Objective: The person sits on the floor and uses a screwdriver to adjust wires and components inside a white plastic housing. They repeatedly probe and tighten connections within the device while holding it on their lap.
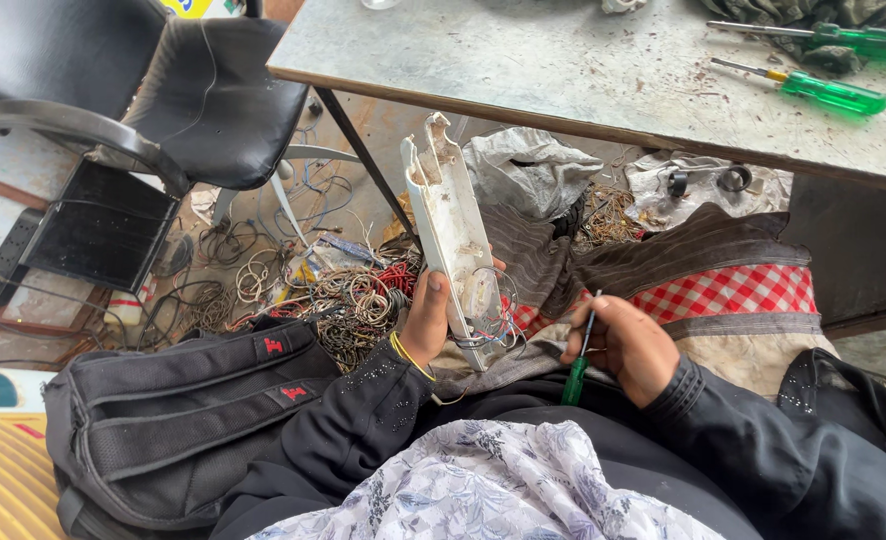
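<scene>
Two small red labels sit on the black backpack, near left. A yellow sign, partly cut off, stands at far top edge.

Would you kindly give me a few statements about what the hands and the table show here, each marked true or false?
1. The left hand holds a long white plastic casing. True.
2. The right hand holds a red hammer. False: it holds a green-handled screwdriver.
3. Two green-handled screwdrivers lie on the table. True.
4. A black backpack lies on the table. False: it sits low beside the person's left arm.
5. The black chair has a person sitting in it. False: its seat is unoccupied.
</scene>
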